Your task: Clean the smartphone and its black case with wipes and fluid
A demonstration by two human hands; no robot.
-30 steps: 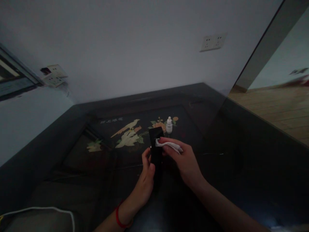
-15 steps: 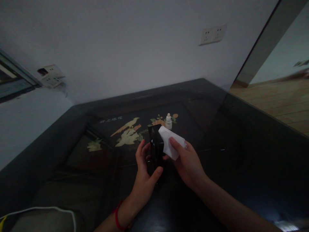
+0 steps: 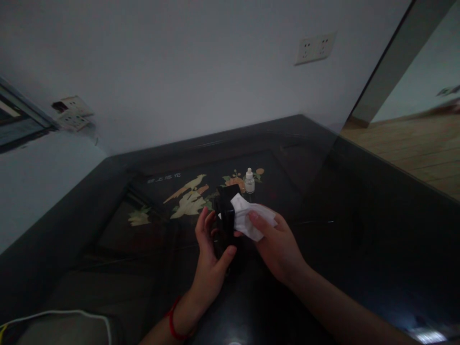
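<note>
My left hand (image 3: 210,256) holds a slim black device (image 3: 226,215) upright over the dark table, fingers behind it and thumb across its front. A red cord circles that wrist. My right hand (image 3: 276,244) pinches a white folded cloth (image 3: 247,218) and presses it against the device's right side near the top. Just behind them stands a small white dropper bottle (image 3: 249,181) on the table.
The dark glossy table (image 3: 359,201) carries an inlaid bird and flower picture (image 3: 190,199). White walls with sockets (image 3: 314,47) rise behind it. A grey cushion with white piping (image 3: 68,326) lies at the lower left. Wooden floor shows at the right.
The black device has turned in my left hand, which shifted its grip. The cloth moved from its top edge, unfolded wider, then bunched against its side.
</note>
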